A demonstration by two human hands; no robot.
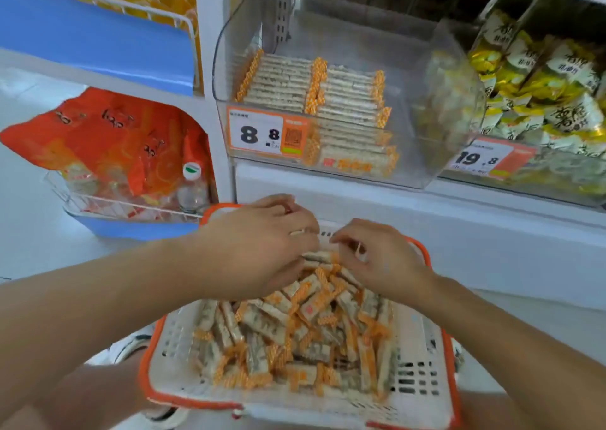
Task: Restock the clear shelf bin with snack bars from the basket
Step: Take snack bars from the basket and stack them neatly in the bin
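Note:
A white basket with an orange rim (426, 374) sits low in front of me, heaped with several snack bars (295, 328) in pale wrappers with orange crimped ends. Both hands reach into its far end. My left hand (259, 249) curls down over the pile and grips bars beneath its fingers. My right hand (383, 259) curls beside it, pinching bars at the heap's top. Above, on the white shelf, the clear shelf bin (452, 101) holds neat rows of the same bars (314, 91) on its left side, behind an orange price tag (269, 132) reading 8.8.
A second clear bin (554, 180) of yellow snack packs stands at the right, tagged 19.8. At the left, a blue wire rack (124, 211) holds orange bags (108, 134) and a small bottle (193, 187). A shoe (131, 347) shows beside the basket.

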